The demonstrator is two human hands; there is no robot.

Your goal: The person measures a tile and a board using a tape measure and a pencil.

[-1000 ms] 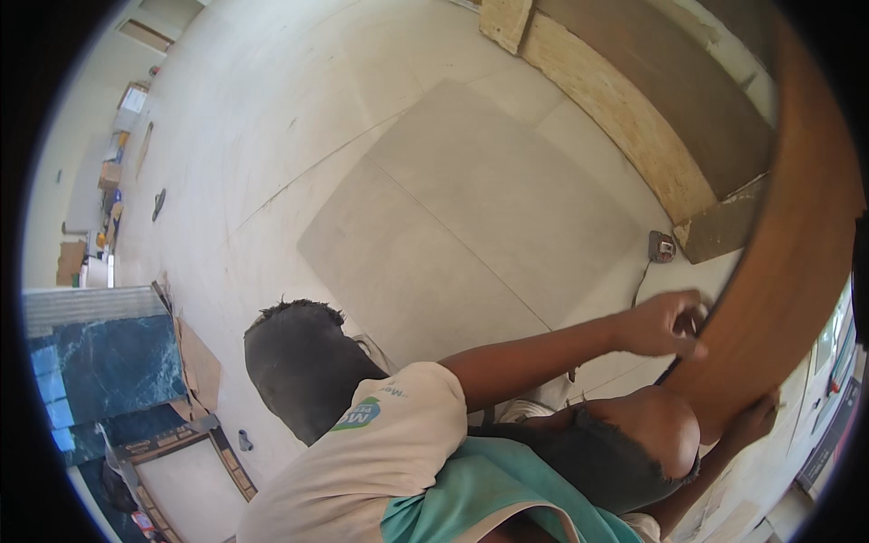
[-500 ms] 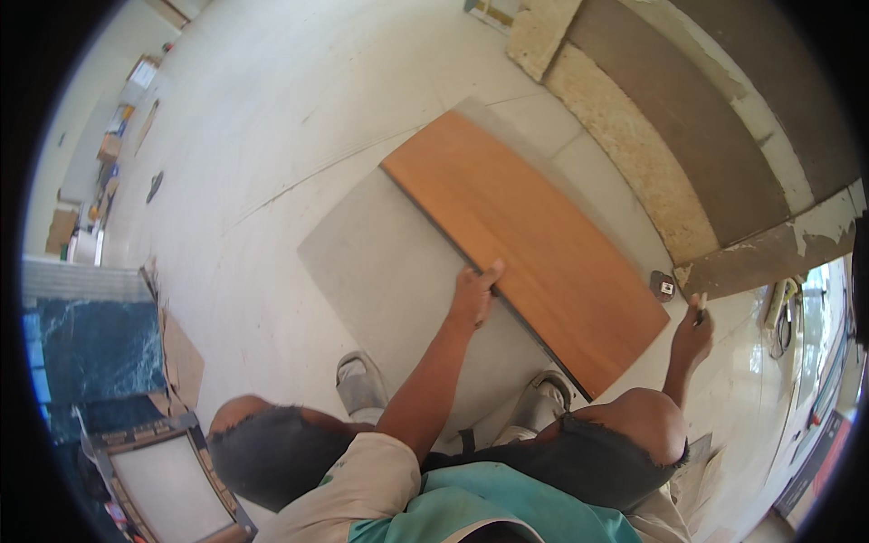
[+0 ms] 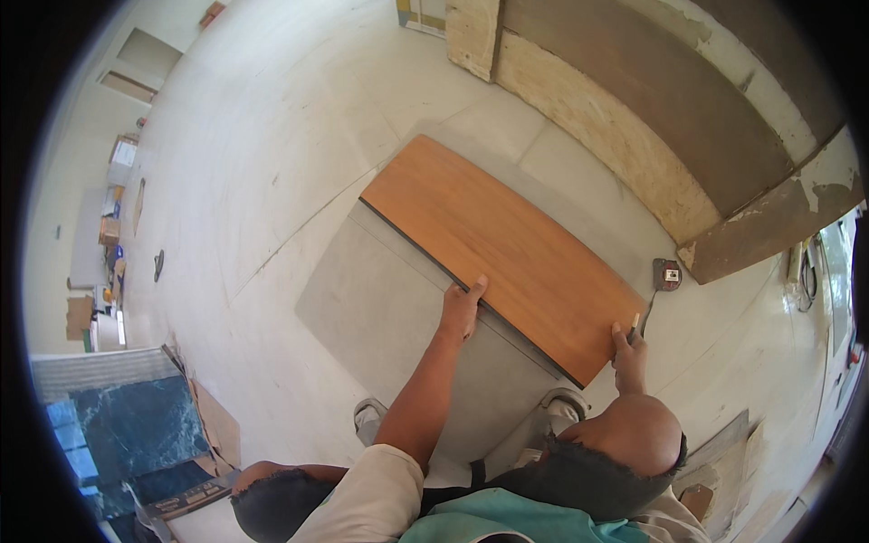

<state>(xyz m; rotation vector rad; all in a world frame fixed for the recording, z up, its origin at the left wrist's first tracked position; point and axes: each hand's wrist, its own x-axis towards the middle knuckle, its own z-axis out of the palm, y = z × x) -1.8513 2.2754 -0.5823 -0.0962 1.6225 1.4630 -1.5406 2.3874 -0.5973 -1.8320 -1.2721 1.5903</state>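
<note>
A brown wood-grain board [image 3: 493, 253] with a dark near edge lies at a slant over a larger grey sheet [image 3: 362, 281] on the floor. My left hand [image 3: 463, 309] is closed on the board's near edge, its thumb on top and its other fingers at the edge. A thin line shows on the grey sheet alongside that edge. At the board's right end, my right hand [image 3: 627, 355] touches the edge with fingers bent. Between those fingers stands a short pencil-like stick [image 3: 635, 322] with a pale upper end; its exact kind is unclear.
A tape measure [image 3: 667, 275] lies right of the board. Large brown-and-cream slabs [image 3: 634, 127] stand beyond it. Dark blue marble-look panels [image 3: 136, 416] are at the left. My shoes [image 3: 566, 403] are by the sheet's near side. Boxes [image 3: 109, 231] line the far left wall.
My right hand has come left from beside the board onto its right end, still with the stick. The board has shifted toward me over the sheet, and the view has moved a little.
</note>
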